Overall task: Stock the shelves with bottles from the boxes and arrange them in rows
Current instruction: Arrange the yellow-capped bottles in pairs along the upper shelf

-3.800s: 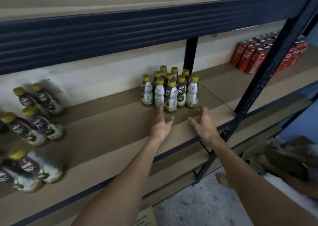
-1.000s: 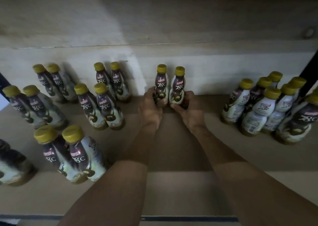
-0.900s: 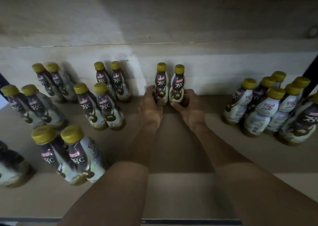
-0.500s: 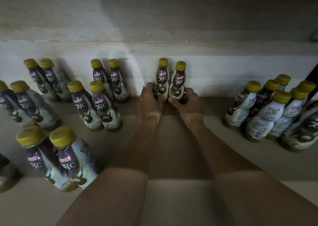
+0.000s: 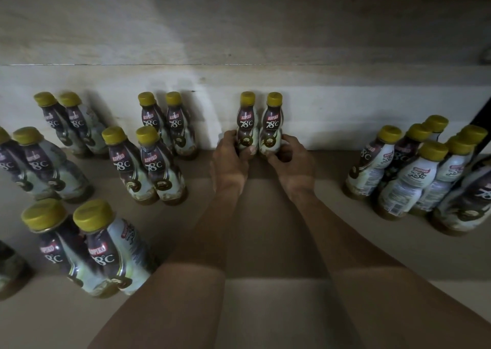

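Gripping "KOPIKO 78°C" bottles (image 5: 247,125) are the left hand (image 5: 229,161) and right hand (image 5: 292,161).

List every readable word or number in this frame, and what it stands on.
"KOPIKO 78°C": labels of the left bottle and right bottle at the back wall, and of the bottle pairs left of them.
Small print on the white-backed bottles at right: too small to read.
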